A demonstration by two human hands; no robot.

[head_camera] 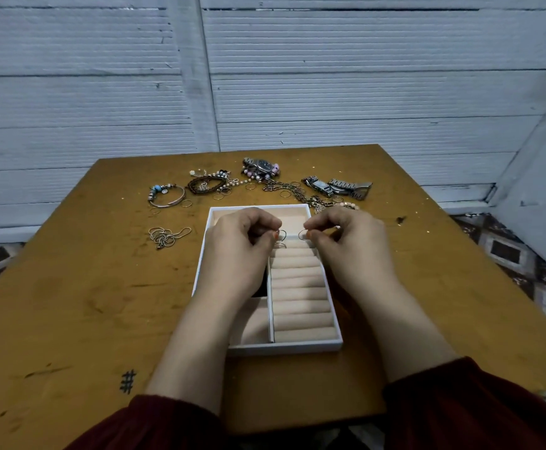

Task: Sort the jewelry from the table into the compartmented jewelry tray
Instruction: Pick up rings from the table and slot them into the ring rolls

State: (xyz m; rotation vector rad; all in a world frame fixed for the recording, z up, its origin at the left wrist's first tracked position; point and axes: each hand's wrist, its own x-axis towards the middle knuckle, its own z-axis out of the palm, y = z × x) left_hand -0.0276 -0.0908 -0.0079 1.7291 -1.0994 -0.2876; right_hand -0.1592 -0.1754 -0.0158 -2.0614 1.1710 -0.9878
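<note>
Peach-lined white compartmented tray (297, 347) at frame centre looks nearly empty — left hand (235, 251) pinches one thin wire ring (283, 235), right hand (352, 248) a second wire ring (301, 234), above its rolls — while the pile of watches, bracelets and chains (281, 186) waits upper centre.

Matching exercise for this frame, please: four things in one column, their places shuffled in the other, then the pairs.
1. tangled thin chain
2. blue-bead bangle
3. ring rolls
4. ring in the left hand

A. right half of the tray
B. pinched above the tray
C. far-left end of the jewelry row
D. on the table, just left of the tray

Pairs: 1-D, 2-C, 3-A, 4-B.
</note>
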